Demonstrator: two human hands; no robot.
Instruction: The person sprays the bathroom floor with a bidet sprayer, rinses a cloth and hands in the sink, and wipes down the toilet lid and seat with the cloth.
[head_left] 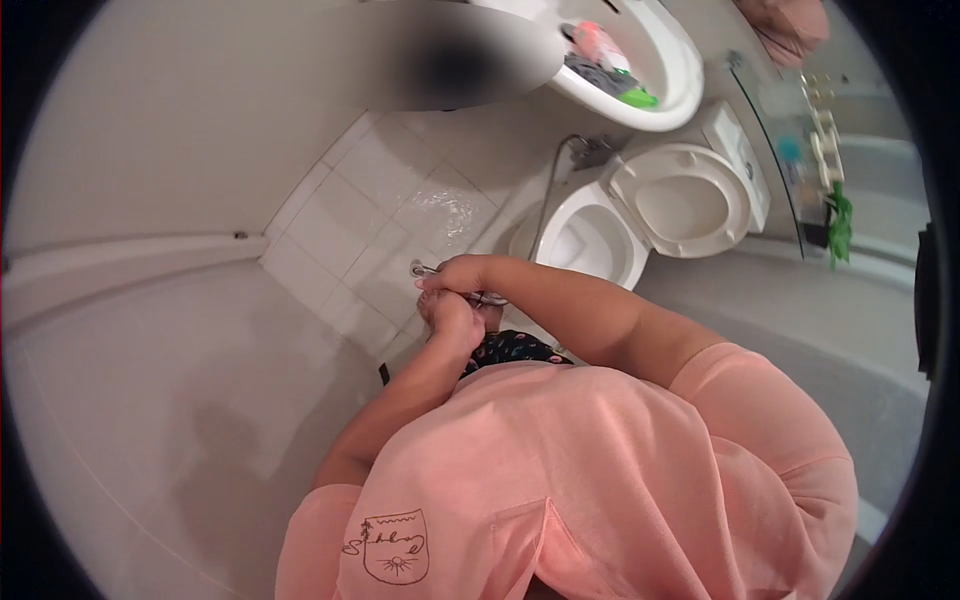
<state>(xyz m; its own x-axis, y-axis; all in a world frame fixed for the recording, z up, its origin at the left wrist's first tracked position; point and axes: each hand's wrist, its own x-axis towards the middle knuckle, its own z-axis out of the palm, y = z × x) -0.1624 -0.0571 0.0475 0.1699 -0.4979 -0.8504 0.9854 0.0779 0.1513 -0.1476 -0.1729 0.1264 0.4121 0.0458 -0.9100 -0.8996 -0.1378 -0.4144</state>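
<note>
My right hand (466, 272) is closed around a shiny metal hand-held sprayer (424, 268), whose head sticks out past my fingers over the floor tiles. Just below it, against the right hand, is my left hand (450, 314), fingers curled in; whatever they hold is hidden. A metal hose (548, 195) hangs from a wall valve (592, 148) beside the toilet, and a shiny curved piece shows under my right wrist. Dark patterned cloth (515, 348) lies beneath my forearms.
The white toilet (590, 240) stands at right with its lid (690, 200) raised. A sink (672, 98) above holds grey cloth (600, 75) and a pink-and-white item (600, 45). A glass shelf (770, 150) juts out at right. The floor tiles (440, 205) look wet.
</note>
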